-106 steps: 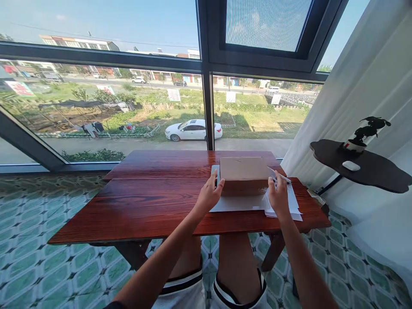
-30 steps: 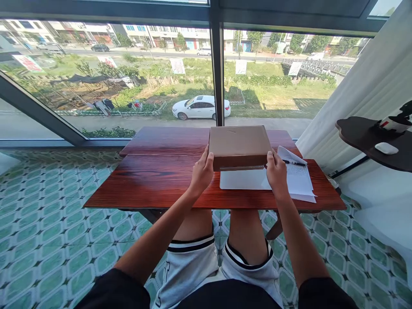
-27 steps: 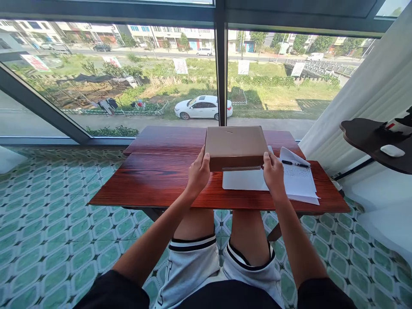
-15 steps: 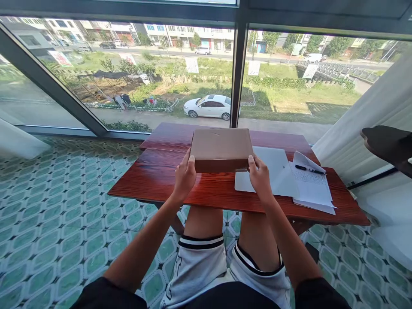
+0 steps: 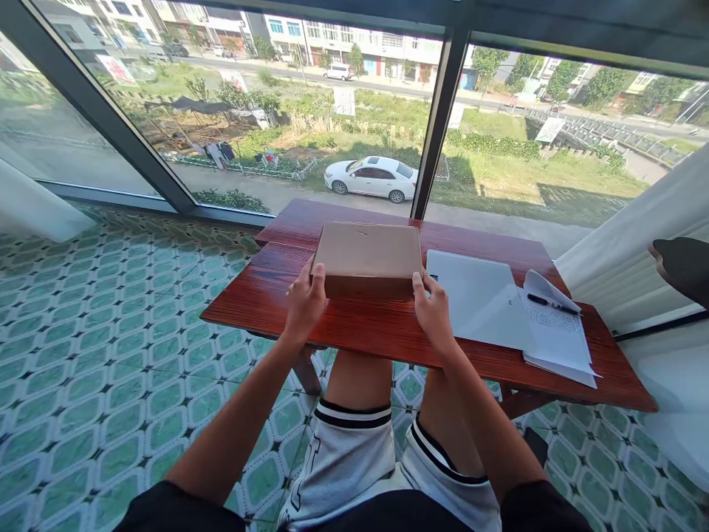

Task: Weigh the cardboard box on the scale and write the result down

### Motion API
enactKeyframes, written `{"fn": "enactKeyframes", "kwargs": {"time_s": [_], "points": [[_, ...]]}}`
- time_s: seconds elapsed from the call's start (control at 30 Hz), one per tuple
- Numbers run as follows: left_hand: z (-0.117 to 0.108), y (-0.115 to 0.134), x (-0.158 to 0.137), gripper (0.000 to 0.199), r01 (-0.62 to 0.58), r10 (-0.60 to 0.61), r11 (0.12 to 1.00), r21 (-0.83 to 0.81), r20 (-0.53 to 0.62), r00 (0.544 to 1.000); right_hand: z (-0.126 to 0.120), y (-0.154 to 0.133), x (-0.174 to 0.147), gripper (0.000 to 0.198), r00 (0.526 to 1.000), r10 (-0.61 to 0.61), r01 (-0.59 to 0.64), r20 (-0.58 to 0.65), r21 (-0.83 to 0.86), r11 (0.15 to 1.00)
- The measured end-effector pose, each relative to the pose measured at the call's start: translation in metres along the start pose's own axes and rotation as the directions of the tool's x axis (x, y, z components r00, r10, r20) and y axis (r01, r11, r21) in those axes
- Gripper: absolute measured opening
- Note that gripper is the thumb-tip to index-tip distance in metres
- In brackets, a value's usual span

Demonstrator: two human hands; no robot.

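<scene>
A flat brown cardboard box [image 5: 368,257] rests low over the left half of a red wooden table [image 5: 388,336]. My left hand [image 5: 305,301] grips its near left corner and my right hand [image 5: 433,312] grips its near right corner. To the right of the box lies a closed white laptop [image 5: 476,299]. Beyond that is a stack of printed papers [image 5: 557,341] with a black pen [image 5: 552,304] on top.
A tall window [image 5: 310,118] stands right behind the table, with a white car [image 5: 372,178] on the road outside. White curtain [image 5: 648,244] hangs at the right, beside a dark side table [image 5: 684,267]. Green patterned tile floor [image 5: 111,347] spreads to the left. My knees are under the table.
Both hands lifted the box off the laptop and carried it left; it now sits lower on the table's left half, and the whole laptop is uncovered.
</scene>
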State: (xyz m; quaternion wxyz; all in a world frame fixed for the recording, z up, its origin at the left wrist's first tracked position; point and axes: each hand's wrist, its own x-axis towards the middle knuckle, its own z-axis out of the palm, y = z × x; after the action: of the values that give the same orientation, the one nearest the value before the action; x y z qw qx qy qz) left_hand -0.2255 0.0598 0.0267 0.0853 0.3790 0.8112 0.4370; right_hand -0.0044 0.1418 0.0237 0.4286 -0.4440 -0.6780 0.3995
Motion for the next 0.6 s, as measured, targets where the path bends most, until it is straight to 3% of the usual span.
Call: {"fn": "enactKeyframes", "kwargs": {"time_s": [0.23, 0.6], "points": [[0.001, -0.015, 0.006, 0.063, 0.024, -0.024, 1.000, 0.009, -0.042, 0.999, 0.010, 0.000, -0.003, 0.062, 1.000, 0.001, 0.000, 0.019, -0.033, 0.999], [-0.002, -0.008, 0.004, 0.059, 0.093, -0.094, 0.995, 0.020, 0.023, 0.995, 0.013, 0.009, -0.006, 0.065, 0.998, 0.009, -0.005, 0.055, -0.085, 0.996]]}}
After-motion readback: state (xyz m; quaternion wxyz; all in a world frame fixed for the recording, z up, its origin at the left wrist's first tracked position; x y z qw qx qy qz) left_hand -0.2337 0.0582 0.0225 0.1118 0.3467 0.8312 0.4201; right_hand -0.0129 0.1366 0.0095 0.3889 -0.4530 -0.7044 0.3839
